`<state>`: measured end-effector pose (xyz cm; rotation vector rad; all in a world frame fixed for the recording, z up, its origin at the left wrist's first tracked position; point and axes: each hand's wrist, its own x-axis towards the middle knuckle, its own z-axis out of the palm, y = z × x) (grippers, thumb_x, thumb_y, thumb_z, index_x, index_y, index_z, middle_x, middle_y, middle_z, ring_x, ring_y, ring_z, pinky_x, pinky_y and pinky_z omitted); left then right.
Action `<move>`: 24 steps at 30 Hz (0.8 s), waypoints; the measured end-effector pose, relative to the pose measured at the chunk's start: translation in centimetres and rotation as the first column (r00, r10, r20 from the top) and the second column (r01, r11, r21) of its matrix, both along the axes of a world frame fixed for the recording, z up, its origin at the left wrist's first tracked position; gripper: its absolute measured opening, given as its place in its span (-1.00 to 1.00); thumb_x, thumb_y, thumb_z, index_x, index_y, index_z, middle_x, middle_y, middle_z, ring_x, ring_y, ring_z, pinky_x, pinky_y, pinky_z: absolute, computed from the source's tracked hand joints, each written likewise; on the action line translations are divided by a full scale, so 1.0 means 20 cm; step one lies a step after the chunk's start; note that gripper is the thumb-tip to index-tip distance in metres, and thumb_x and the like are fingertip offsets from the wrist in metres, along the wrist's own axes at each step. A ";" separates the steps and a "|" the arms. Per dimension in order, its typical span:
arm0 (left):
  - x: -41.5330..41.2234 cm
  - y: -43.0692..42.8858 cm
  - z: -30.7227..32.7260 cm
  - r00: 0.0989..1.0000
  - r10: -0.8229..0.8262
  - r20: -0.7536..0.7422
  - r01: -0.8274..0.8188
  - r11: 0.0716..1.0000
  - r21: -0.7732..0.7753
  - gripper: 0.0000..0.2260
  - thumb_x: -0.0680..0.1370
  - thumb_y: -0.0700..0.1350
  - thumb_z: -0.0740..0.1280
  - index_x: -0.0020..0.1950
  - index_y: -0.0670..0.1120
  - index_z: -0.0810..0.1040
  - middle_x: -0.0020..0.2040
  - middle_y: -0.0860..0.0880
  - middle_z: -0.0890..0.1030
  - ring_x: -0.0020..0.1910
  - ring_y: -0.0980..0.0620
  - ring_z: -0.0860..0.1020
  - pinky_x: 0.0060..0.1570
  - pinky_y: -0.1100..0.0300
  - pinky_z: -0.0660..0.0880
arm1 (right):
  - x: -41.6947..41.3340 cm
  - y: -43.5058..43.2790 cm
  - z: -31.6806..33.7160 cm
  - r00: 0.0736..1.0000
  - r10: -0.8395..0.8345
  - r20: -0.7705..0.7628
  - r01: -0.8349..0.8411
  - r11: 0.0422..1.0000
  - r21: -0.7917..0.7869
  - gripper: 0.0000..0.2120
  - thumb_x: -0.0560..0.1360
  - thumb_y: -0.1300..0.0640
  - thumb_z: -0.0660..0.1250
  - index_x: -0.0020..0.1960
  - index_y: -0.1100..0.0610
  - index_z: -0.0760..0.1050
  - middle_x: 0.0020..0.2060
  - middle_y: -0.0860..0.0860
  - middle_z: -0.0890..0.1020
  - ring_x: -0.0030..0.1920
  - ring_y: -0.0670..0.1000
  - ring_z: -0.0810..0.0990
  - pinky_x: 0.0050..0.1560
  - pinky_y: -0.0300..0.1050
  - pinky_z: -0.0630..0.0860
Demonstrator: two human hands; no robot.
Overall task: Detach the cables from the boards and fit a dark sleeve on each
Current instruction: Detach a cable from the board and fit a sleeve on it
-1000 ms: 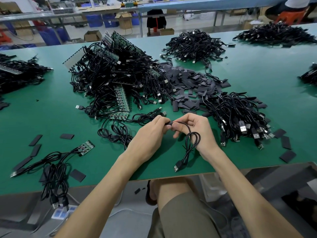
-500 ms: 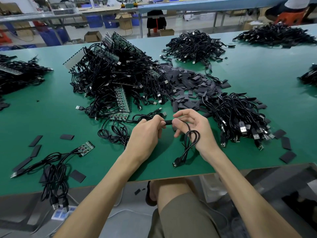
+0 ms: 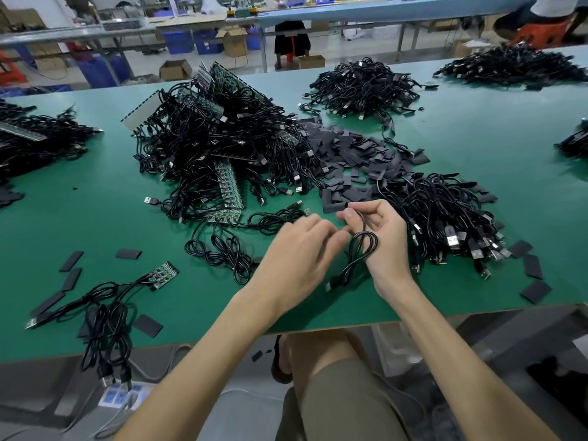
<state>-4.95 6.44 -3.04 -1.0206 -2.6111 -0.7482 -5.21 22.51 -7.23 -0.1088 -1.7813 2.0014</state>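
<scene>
One green surface [image 3: 95,218] carries a large heap of boards with cables attached [image 3: 216,148], a spread of dark sleeves [image 3: 350,154] to its right, and a pile of loose cables [image 3: 445,218] further right. The right hand [image 3: 385,243] pinches the upper end of a coiled cable [image 3: 362,246], whose long axis hangs back toward the near edge; the left hand [image 3: 302,249], blurred, lies just beside it, its grasp impossible to tell. The sleeves lie just ahead of the right hand, probably the nearer for the next pick.
</scene>
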 end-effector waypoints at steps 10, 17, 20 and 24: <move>0.05 0.12 0.04 0.859 -0.259 0.441 0.036 0.891 0.452 -0.90 0.66 -0.17 0.32 -0.01 -0.18 0.53 -0.28 0.01 0.57 -0.37 0.04 0.54 -0.28 0.07 0.53 | 0.01 0.01 0.02 1.000 0.010 0.001 -0.010 0.973 -0.232 -0.85 0.59 0.41 0.31 0.11 0.27 0.57 0.03 0.16 0.74 0.10 0.12 0.72 0.01 -0.12 0.66; -0.09 0.32 0.22 0.844 -0.323 0.428 -0.035 0.763 0.645 -0.90 0.66 -0.12 0.34 0.06 -0.14 0.58 -0.24 -0.03 0.62 -0.30 0.07 0.59 -0.22 0.17 0.59 | 0.01 -0.01 0.02 0.992 0.115 0.043 -0.093 0.934 -0.344 -0.69 0.62 0.13 0.23 -0.11 0.08 0.73 -0.19 -0.08 0.72 -0.09 -0.08 0.64 -0.18 -0.28 0.61; -0.15 0.48 0.24 0.800 -0.361 0.479 -0.050 0.756 0.653 -0.78 0.66 -0.12 0.35 0.27 -0.18 0.54 -0.18 -0.08 0.65 -0.31 -0.01 0.65 -0.29 0.16 0.62 | -0.01 -0.02 0.03 0.992 0.094 0.086 -0.074 0.975 -0.211 -0.79 0.65 0.33 0.21 0.14 0.21 0.60 -0.04 0.04 0.67 0.05 0.07 0.56 0.25 0.13 0.58; -0.21 0.55 0.14 0.826 -0.213 0.522 -0.073 0.877 0.474 -0.60 0.65 -0.09 0.36 0.44 -0.22 0.45 0.00 -0.16 0.68 -0.21 -0.08 0.70 -0.13 0.09 0.65 | -0.02 -0.01 0.04 0.987 0.095 0.128 -0.069 0.978 -0.196 -0.68 0.66 0.36 0.12 0.39 0.40 0.38 0.17 0.30 0.54 0.15 0.17 0.52 0.36 0.32 0.41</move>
